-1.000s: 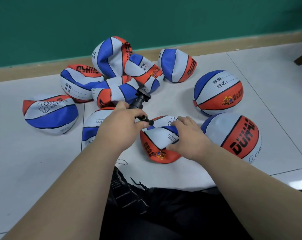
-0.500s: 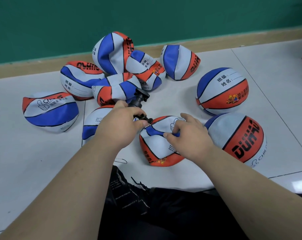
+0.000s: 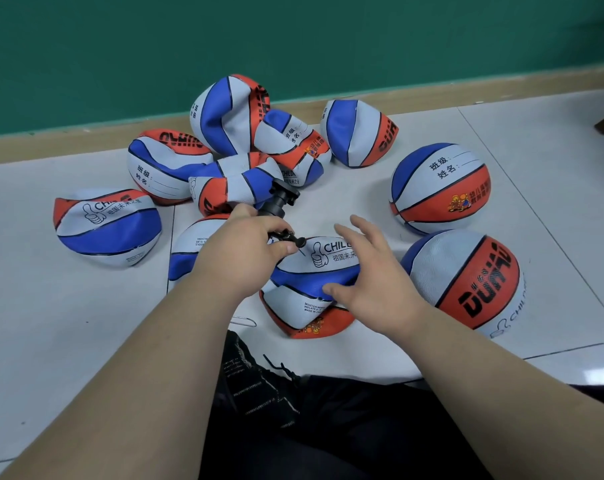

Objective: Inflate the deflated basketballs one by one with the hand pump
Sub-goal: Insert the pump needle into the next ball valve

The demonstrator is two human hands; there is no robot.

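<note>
Head view: a hand pump meets a flat basketball on the floor.

The left hand (image 3: 245,258) has its fingers curled tight round the black hand pump (image 3: 278,202), whose handle end sticks up beyond the knuckles and whose needle end points down at the deflated basketball (image 3: 300,303) lying just in front of the person's black trousers (image 3: 328,427). The right hand (image 3: 373,282) is spread over that ball with fingers straight and apart, gripping nothing, its thumb on the blue panel. Two round, inflated basketballs (image 3: 439,188) sit to the right, one touching the flat ball's far side. More deflated balls (image 3: 231,116) are heaped behind the pump, near the green wall (image 3: 120,46), on the pale tiled floor (image 3: 51,323).
</note>
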